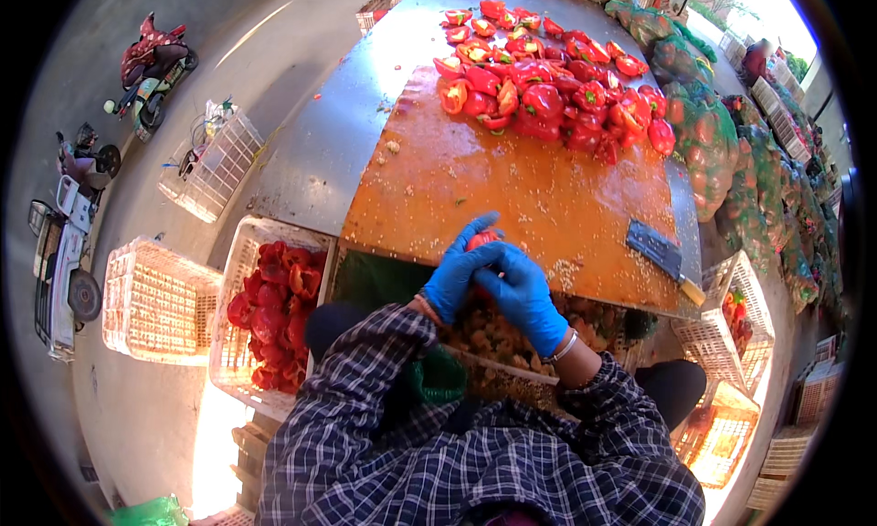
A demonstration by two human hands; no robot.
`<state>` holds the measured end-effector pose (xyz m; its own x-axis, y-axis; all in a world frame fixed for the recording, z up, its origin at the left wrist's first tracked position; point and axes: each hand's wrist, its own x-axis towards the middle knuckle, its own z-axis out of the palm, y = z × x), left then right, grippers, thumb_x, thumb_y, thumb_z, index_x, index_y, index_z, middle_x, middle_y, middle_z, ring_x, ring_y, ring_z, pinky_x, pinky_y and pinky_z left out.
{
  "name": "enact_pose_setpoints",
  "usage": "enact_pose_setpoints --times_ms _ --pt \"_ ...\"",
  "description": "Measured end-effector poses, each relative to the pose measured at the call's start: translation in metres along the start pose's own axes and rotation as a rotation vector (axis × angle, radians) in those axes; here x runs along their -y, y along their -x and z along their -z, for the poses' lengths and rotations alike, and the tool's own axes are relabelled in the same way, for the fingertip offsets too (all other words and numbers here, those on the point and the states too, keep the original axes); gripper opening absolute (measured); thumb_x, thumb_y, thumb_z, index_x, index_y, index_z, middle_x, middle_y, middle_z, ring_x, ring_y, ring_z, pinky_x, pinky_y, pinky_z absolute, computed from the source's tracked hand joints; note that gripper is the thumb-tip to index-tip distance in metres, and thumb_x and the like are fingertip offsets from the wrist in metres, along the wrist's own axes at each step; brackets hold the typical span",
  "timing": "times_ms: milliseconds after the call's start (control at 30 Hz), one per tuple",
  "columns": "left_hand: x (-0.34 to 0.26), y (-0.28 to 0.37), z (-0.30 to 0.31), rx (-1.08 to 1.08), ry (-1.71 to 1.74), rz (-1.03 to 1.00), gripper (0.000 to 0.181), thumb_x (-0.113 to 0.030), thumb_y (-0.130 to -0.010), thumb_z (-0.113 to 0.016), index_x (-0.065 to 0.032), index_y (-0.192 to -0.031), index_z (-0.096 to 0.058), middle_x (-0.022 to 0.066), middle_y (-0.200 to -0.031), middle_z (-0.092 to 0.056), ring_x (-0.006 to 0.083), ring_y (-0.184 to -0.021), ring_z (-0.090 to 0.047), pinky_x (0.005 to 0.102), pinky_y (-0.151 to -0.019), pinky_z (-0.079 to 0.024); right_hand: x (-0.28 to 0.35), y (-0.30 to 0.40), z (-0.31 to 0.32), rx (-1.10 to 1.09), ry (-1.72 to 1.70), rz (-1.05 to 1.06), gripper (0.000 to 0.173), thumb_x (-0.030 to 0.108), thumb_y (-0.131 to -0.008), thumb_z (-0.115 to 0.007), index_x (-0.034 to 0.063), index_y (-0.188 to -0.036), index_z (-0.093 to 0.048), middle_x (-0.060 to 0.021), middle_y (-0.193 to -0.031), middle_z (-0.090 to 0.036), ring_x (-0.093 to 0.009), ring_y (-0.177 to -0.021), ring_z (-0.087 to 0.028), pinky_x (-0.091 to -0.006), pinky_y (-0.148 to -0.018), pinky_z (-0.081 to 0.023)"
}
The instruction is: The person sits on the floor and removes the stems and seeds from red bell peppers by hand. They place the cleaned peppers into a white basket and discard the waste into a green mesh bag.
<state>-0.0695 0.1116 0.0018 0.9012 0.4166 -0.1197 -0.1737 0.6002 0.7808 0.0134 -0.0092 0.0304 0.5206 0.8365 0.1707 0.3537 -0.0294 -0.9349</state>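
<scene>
My left hand (458,272), in a blue glove, is closed round a red bell pepper piece (482,239) at the near edge of the orange board (438,190). My right hand (526,300), gloved too, presses against the same pepper from the right; the fingers cover most of it. Cut red bell peppers (548,101) lie heaped on the far part of the board. A cleaver (654,248) rests at the board's right edge, its wooden handle towards me. Below my hands, a container holds pepper cores and scraps (493,337).
Left of my knee stands a white plastic crate (236,382) of red pepper pieces, beside another crate (161,303). Crates (712,348) also stand at right. Net sacks of peppers (699,142) line the table's right side. A person (756,61) is far back at right.
</scene>
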Motion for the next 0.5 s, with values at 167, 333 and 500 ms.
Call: enact_pose_setpoints --times_ms 167,333,500 --pt "0.017 0.034 -0.035 -0.032 0.233 0.11 0.052 -0.025 -0.097 -0.06 -0.0054 -0.142 -0.046 0.0135 -0.125 -0.06 0.0238 -0.114 -0.059 0.0415 -0.102 -0.049 0.023 0.038 0.057 0.329 0.574 0.258 0.054 0.04 -0.075 -0.079 0.0176 -0.122 -0.065 -0.0054 -0.116 -0.066 -0.032 -0.107 -0.062 -0.0439 -0.086 -0.053" --pt "0.067 0.044 -0.049 0.134 -0.201 -0.056 0.044 -0.03 -0.103 -0.049 -0.0008 -0.136 -0.054 0.0154 -0.121 -0.063 0.0249 -0.107 -0.063 0.0403 -0.099 -0.051 -0.009 0.072 0.084 0.497 0.634 0.142 0.055 0.035 -0.075 -0.08 0.0209 -0.125 -0.063 -0.0123 -0.102 -0.068 -0.033 -0.095 -0.066 -0.0425 -0.08 -0.055" --pt "0.079 0.032 -0.068 0.191 0.227 0.208 0.062 -0.043 -0.096 -0.057 0.0004 -0.14 -0.047 0.0209 -0.122 -0.06 0.0295 -0.114 -0.059 0.0417 -0.102 -0.048 -0.024 0.087 0.106 0.491 0.196 -0.092 0.036 0.027 -0.076 -0.079 0.0171 -0.109 -0.07 -0.0148 -0.094 -0.069 -0.031 -0.086 -0.069 -0.0392 -0.074 -0.055"
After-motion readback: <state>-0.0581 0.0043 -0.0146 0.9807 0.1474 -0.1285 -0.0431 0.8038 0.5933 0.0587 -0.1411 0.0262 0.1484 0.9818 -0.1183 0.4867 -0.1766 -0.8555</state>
